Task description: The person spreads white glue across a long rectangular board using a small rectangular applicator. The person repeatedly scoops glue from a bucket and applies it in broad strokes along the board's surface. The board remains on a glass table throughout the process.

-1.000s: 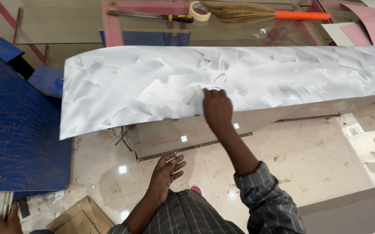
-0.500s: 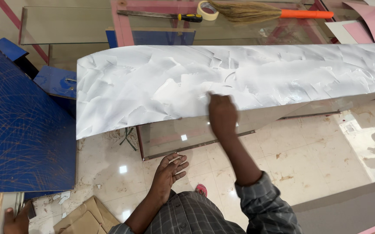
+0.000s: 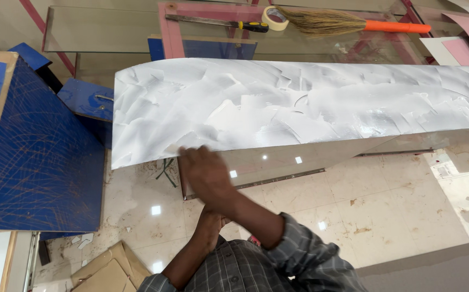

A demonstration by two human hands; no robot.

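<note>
- Head view, panel (image 3: 310,108): long, white-smeared, lying across the middle of the scene from left to right edge, near edge overhanging a glass sheet (image 3: 277,162). Sits farther right in frame than a second ago, its left end now well clear of the picture's left border; reads as a turn of the camera, not a shift of the panel.
- Blue board (image 3: 34,157): scratched, leaning at left, just beside the panel's left end. Fills more of the frame than before.
- Floor (image 3: 386,200): pale glossy tiles, lamp reflections, scraps of cardboard (image 3: 104,267) lower left.
- Right hand (image 3: 204,170): flat and open, fingers spread moderately, holding nothing, palm on the panel's near edge. Has slid leftward along that edge, from mid-length to near the left end; suggests a rubbing or smoothing pass almost run out at this end.
- Left hand (image 3: 212,216): mostly hidden under the right forearm; open or closed, cannot tell. Earlier lay open below the panel.
- Broom (image 3: 348,22), tape roll (image 3: 275,17), blade tool (image 3: 218,21): on the far glass top, well apart from both hands, untouched.
</note>
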